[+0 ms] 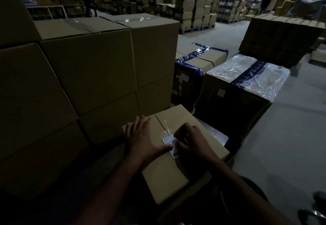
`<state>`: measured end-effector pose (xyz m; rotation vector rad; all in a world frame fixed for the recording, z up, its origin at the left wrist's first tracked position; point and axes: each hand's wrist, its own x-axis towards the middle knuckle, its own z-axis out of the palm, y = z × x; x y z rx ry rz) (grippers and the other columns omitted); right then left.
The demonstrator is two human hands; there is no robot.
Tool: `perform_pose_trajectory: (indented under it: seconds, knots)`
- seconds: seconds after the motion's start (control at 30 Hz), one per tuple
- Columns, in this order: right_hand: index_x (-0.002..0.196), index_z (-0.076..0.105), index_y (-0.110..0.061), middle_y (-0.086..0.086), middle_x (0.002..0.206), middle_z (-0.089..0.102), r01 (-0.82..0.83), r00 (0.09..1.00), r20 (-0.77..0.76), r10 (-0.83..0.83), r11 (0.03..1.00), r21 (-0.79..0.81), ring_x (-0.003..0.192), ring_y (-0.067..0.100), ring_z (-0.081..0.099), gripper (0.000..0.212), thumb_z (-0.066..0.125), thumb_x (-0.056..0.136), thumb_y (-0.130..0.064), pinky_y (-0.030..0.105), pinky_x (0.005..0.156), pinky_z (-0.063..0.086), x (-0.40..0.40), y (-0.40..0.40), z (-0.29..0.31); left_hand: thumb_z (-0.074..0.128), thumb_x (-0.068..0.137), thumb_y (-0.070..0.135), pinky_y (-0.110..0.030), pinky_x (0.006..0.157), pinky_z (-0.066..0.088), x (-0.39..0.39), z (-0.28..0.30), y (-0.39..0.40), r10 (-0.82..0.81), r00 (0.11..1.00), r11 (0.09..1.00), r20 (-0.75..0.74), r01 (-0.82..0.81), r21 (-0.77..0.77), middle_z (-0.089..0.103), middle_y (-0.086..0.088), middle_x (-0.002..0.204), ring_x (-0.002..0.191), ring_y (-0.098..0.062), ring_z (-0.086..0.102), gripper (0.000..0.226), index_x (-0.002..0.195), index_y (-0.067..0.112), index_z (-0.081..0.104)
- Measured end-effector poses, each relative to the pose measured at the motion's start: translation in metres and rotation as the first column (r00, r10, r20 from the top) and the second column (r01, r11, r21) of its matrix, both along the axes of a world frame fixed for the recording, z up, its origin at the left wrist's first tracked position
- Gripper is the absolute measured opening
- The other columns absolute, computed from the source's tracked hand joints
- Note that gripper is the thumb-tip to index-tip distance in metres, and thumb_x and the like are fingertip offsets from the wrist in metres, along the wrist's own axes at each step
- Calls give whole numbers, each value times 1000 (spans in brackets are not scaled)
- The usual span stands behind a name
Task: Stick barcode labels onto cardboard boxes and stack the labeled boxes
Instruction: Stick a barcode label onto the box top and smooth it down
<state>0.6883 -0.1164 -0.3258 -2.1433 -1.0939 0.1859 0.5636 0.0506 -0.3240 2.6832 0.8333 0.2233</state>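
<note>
A small cardboard box with a taped centre seam lies in front of me, low in the view. A white barcode label sits on its top near the seam. My left hand lies flat on the box lid, fingers spread, its thumb touching the label's left edge. My right hand is curled over the label's right side, fingertips pressing on it. Part of the label is hidden under my right fingers. A tall stack of plain cardboard boxes rises directly behind and to the left of the small box.
To the right stand a box wrapped in blue tape and a box under clear film. A dark pile of flat cardboard lies beyond them. Grey floor opens to the right. Palletised boxes fill the background, where a person stands.
</note>
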Motion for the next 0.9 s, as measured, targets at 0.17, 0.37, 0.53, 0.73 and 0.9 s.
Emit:
perform_pose_trajectory:
  seconds: [0.17, 0.37, 0.53, 0.73, 0.9]
  knots:
    - [87, 43, -35, -9, 90, 55, 210, 978, 14, -210, 977, 25, 85, 12, 57, 32, 72, 81, -24, 26, 69, 52, -23, -13, -3, 59, 45, 98, -56, 120, -14, 16, 21, 15, -81, 976, 996, -202, 72, -47, -14, -4, 167, 152, -21, -20, 152, 159, 26, -12]
    - [93, 48, -34, -20, 87, 47, 340, 927, 141, -348, 937, 82, 85, 3, 44, 30, 73, 79, -28, 26, 75, 35, -62, -19, -12, 40, 36, 108, -48, 121, 1, 9, 17, 18, -61, 983, 998, -171, 62, -1, 9, -1, 167, 152, -22, 10, 151, 159, 29, 4]
    - [96, 57, -34, -25, 85, 49, 151, 969, 189, -160, 987, 64, 83, 4, 52, 16, 66, 84, -39, 30, 73, 46, -38, -19, 1, 32, 41, 109, -54, 118, 13, -21, 17, -9, 173, 976, 985, -130, -175, -7, 16, -10, 163, 148, -31, 16, 147, 159, 24, 7]
    - [103, 59, -28, -28, 86, 47, 18, 988, 154, -13, 999, -32, 88, 7, 51, 19, 67, 86, -32, 33, 79, 49, -18, -16, 20, 39, 49, 105, -57, 121, 8, -26, 20, -24, 188, 977, 981, -98, -192, -32, 7, -10, 165, 151, -30, 10, 144, 159, 22, -4]
    - [101, 58, -30, -29, 89, 41, 118, 983, 142, -120, 993, 23, 90, 7, 50, 20, 70, 85, -34, 25, 78, 44, -42, -6, 7, 24, 49, 109, -50, 122, 8, -25, 18, -33, 178, 983, 984, -54, -177, 20, 7, -6, 166, 151, -27, 9, 140, 158, 24, 6]
